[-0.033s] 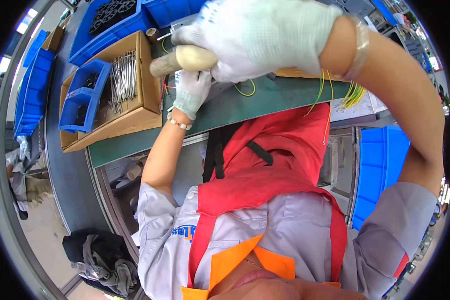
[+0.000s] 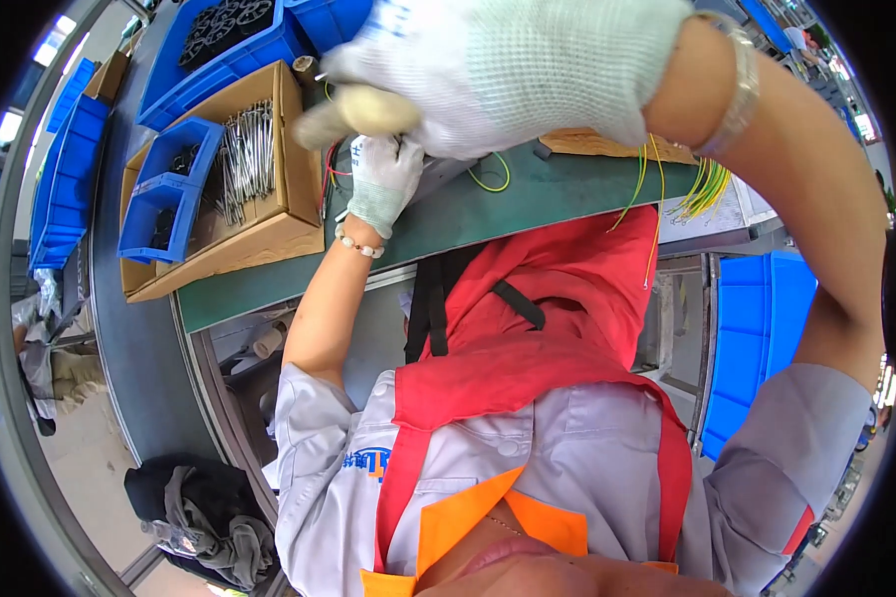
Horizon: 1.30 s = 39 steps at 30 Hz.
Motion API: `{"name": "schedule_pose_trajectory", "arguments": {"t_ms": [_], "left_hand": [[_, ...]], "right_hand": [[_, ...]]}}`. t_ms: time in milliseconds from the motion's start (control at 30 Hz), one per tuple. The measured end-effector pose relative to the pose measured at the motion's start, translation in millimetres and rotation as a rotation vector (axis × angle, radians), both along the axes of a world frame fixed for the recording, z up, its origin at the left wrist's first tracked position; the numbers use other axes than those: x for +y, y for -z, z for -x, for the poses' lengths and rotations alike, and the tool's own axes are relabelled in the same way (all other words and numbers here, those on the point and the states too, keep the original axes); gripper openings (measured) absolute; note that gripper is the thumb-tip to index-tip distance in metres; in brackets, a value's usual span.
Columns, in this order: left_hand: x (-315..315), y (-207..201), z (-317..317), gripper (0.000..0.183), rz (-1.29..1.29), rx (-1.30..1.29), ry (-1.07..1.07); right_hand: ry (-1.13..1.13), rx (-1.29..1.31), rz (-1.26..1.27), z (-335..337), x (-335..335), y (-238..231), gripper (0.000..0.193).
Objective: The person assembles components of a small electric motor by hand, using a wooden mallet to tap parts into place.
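hands busy with wires at the green table

closest to the camera: red apron [image 2: 528, 338] over a grey shirt, bare forearms reaching away toward the table [image 2: 567, 194].

right hand [image 2: 508, 65] in a white knit glove, raised high and very near the camera, wrist bent, fingers curled shut on a pale rounded handle [image 2: 353, 109]. looks like the handle of a tool; working end hidden. metal band on that wrist.

left hand [image 2: 383, 174] lower down, also gloved, bead bracelet at the wrist. resting on the table, pressed down on a small part with red wires [image 2: 334, 169] beside it. cannot tell whether closed around the part or just pushing on it.

probably in the middle of fixing a wire to the part. next move likely calls for bringing the tool down to the left hand and keeping the part steady.

further right, yellow-green wires [image 2: 702, 184] lying on the table. further left, a cardboard box [image 2: 294, 214] holding metal pins [image 2: 244, 154] and a small blue bin [image 2: 159, 194]. beyond that, bigger blue bins [image 2: 259, 45] with dark round parts.
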State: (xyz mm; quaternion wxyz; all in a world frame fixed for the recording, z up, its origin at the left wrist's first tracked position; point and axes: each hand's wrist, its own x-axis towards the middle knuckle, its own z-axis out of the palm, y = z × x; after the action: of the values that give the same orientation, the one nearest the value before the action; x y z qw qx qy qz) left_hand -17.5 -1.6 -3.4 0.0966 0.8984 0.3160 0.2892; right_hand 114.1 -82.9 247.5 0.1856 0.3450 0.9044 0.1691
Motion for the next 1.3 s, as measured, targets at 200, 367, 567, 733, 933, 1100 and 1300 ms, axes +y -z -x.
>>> {"name": "schedule_pose_trajectory", "arguments": {"t_ms": [200, 367, 567, 733, 933, 1100, 1300], "left_hand": [[-2.2, 0.4, -1.7, 0.022, -0.217, -0.292, -0.013], [-17.4, -14.7, -14.5, 0.028, -0.030, -0.258, 0.047], [-28.5, -39.1, -12.6, 0.033, 0.689, -0.880, 0.050], [-32.1, -33.7, 7.4, 0.034, 0.573, -1.334, 0.048], [-46.0, -28.5, 59.3, 0.038, 0.473, -1.184, -0.024], [3.6, -112.4, 132.9, 0.029, 0.211, -0.413, -0.431], [106.7, -38.2, 189.6, 0.035, 0.301, 0.490, -0.554]], "right_hand": [[0.082, 0.448, 0.284, -15.7, 8.8, 4.5, 0.054], [-0.058, 0.224, 0.119, -18.1, -8.6, -27.0, 0.047], [0.096, 0.631, 0.094, -30.3, -26.6, -42.3, 0.054], [0.006, 0.785, -0.200, -36.2, -18.6, -8.6, 0.052], [0.601, 1.231, 0.345, -80.3, -17.5, 134.2, 0.078], [0.745, 1.134, 0.329, -76.0, -2.4, 167.3, 0.072], [0.681, 1.313, 0.297, -76.4, 15.5, 160.6, 0.070]]}}
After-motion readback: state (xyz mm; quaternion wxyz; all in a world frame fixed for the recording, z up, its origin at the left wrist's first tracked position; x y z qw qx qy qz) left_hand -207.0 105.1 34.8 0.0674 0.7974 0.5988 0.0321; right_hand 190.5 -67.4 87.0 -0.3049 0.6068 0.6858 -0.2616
